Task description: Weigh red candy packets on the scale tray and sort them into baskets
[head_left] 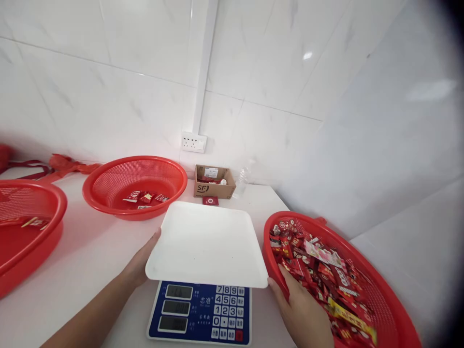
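Observation:
A white weighing tray (208, 246) sits level over the blue keypad panel of a digital scale (203, 314), and nothing lies on it. My left hand (141, 263) grips the tray's left edge, its thumb mostly hidden. At the near right corner, my right hand (302, 307) has its thumb against the tray; its index finger lies beside the rim of a red basket (395, 309). That basket holds many wrapped sweets (322, 270), mostly red, with a yellow-wrapped bar (351, 319) near the front. The scale's display digits are too dim to read.
Behind on the left stands a second red basket (108, 186) with several packets; a third (32, 261) is cut off at the left edge. A cardboard box (213, 190), a red packet (210, 200) and a clear plastic bottle (242, 179) are near the wall, below a socket (194, 142).

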Demonstrator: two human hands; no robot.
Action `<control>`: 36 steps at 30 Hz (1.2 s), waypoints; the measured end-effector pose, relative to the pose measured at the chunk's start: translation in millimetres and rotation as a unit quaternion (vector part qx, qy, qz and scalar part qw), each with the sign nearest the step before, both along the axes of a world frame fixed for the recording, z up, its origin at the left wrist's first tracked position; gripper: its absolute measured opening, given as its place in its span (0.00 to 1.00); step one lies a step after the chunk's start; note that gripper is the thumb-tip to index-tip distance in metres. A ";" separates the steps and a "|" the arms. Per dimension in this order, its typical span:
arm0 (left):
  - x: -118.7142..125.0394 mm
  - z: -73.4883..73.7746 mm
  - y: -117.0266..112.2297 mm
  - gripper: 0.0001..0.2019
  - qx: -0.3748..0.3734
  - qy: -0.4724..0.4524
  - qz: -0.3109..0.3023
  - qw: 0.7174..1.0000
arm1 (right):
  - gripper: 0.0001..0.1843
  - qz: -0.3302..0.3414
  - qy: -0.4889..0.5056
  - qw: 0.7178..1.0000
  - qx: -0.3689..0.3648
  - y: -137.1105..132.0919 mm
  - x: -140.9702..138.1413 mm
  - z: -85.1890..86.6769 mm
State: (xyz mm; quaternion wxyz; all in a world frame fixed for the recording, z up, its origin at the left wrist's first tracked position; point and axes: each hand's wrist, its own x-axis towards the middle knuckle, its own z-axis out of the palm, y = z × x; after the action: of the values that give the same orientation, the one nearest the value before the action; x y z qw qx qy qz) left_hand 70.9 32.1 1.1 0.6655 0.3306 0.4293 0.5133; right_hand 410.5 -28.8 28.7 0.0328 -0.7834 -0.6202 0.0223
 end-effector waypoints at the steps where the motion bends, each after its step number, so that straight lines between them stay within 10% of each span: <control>1: 0.2 -4.1 -0.5 0.33 -0.035 -0.050 -0.019 0.998 | 0.30 -0.005 0.002 1.000 -0.003 0.2 -1.4 1.5; 15: 1.7 -11.8 0.2 0.27 -0.226 -0.150 0.099 0.958 | 0.27 -0.035 0.206 0.978 0.026 1.0 -7.5 19.1; 26: 3.3 -8.0 3.2 0.22 -0.242 -0.153 0.089 0.954 | 0.21 -0.044 0.358 0.913 -0.192 41.9 23.6 25.9; 36: -0.6 -31.4 2.9 0.27 -0.175 -0.140 0.040 0.974 | 0.29 -0.008 0.131 0.985 -0.109 90.4 38.9 0.7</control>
State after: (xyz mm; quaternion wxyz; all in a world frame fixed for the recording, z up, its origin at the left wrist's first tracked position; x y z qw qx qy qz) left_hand 70.3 35.0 -30.2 0.7455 0.1159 0.4281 0.4975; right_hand 449.4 61.6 29.4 0.0281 -0.7777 -0.5980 0.1920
